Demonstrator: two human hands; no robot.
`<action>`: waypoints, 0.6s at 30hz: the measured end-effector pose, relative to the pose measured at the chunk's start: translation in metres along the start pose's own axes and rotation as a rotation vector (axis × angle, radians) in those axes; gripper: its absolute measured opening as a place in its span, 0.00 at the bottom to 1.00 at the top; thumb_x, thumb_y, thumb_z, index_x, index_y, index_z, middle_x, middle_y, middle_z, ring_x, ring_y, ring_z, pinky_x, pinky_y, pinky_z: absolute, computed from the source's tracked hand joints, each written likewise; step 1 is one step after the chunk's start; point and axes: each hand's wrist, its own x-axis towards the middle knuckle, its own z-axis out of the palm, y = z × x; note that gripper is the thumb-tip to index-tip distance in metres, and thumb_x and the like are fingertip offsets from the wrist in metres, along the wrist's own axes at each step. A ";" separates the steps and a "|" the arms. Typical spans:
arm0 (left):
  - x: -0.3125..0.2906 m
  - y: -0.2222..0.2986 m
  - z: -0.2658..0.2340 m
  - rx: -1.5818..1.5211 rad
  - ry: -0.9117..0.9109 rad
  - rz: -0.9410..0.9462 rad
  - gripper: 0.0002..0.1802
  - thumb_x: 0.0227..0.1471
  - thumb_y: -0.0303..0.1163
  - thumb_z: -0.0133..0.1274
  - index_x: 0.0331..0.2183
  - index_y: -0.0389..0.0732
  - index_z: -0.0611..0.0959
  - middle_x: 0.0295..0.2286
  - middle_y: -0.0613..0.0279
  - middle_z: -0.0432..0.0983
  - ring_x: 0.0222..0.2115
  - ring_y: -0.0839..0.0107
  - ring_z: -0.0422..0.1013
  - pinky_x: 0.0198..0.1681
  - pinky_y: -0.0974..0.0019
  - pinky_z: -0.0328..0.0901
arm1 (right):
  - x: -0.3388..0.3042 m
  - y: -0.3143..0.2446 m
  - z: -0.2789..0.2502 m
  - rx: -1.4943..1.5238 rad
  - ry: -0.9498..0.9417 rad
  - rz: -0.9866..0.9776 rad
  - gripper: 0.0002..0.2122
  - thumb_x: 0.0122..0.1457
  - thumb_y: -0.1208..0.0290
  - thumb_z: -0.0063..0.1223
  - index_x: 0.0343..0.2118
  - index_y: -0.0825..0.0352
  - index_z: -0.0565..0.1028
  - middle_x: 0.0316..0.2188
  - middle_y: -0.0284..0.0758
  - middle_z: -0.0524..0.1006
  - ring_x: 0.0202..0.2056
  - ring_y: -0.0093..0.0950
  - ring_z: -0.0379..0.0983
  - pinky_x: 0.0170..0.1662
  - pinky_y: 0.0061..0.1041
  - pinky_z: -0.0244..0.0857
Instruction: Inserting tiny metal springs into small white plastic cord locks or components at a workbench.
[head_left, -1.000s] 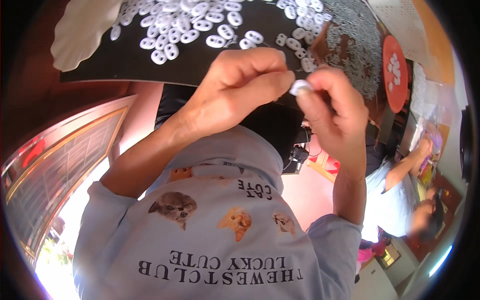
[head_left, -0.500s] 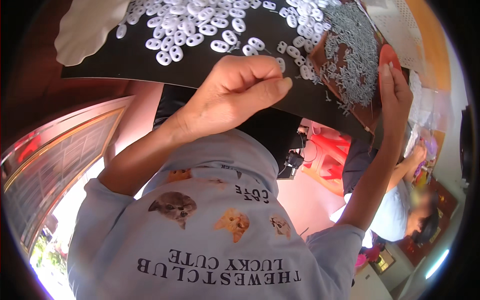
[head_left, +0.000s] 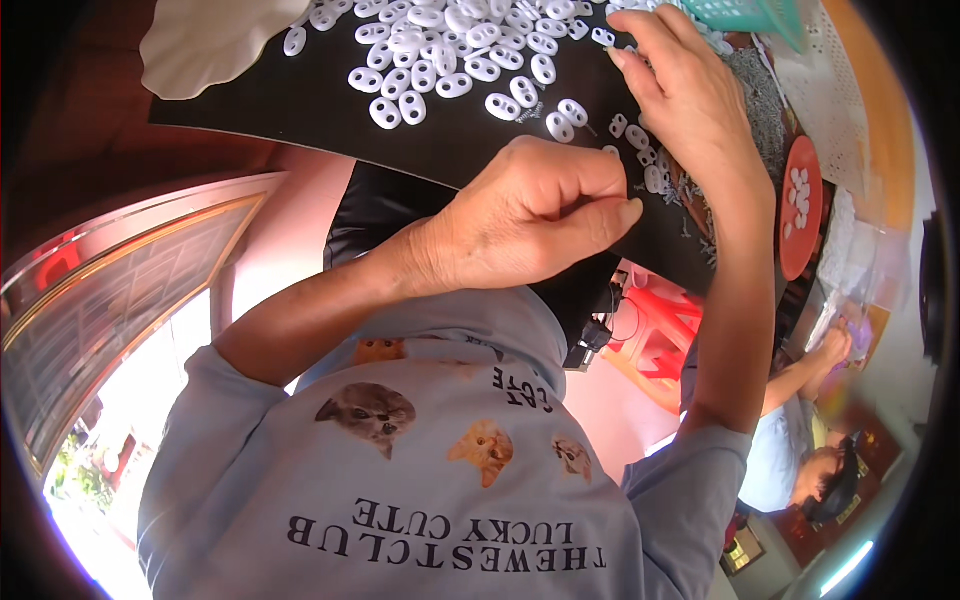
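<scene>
My left hand (head_left: 540, 215) is closed with its thumb against the curled fingers, above the near edge of the black table; whatever it may hold is hidden. My right hand (head_left: 690, 95) is open over the far right of the table. Its thumb and fingers are apart, with the fingertips near a small white two-hole piece (head_left: 603, 37). Beyond my left hand lies a pile of white oval pieces with two holes (head_left: 423, 75). Smaller white pieces (head_left: 637, 137) lie between my hands. Grey screws (head_left: 762, 110) are heaped beside my right hand, partly covered by it.
An orange-red dish (head_left: 800, 245) with small white bits lies right of my right wrist. A teal basket (head_left: 745, 15) stands at the far right, a cream wavy-edged dish (head_left: 205, 50) at the far left. Red stools (head_left: 655, 335) are below the table. Another person (head_left: 790, 455) sits at the right.
My right hand has left the orange-red dish and moved left and away from me, toward the white pieces. My left hand stays closed. The whole view has shifted slightly.
</scene>
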 end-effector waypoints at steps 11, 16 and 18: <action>0.002 -0.006 -0.005 0.104 0.005 0.172 0.12 0.54 0.23 0.51 0.20 0.35 0.70 0.16 0.64 0.61 0.16 0.73 0.58 0.19 0.69 0.54 | -0.008 0.018 0.009 0.223 0.073 -0.021 0.07 0.57 0.72 0.50 0.39 0.63 0.72 0.34 0.36 0.72 0.34 0.40 0.72 0.36 0.35 0.65; 0.003 -0.009 -0.004 0.109 0.008 0.191 0.12 0.54 0.24 0.51 0.21 0.34 0.70 0.16 0.63 0.61 0.15 0.72 0.58 0.19 0.69 0.54 | -0.003 0.023 0.009 0.161 0.079 -0.048 0.06 0.56 0.71 0.50 0.37 0.62 0.72 0.34 0.34 0.72 0.34 0.39 0.72 0.35 0.35 0.66; 0.003 -0.009 -0.004 0.111 0.009 0.192 0.12 0.54 0.24 0.52 0.21 0.34 0.71 0.16 0.63 0.61 0.15 0.72 0.58 0.19 0.69 0.54 | -0.004 0.017 0.006 0.181 0.079 -0.073 0.07 0.56 0.73 0.51 0.38 0.65 0.72 0.33 0.35 0.72 0.31 0.37 0.71 0.33 0.31 0.65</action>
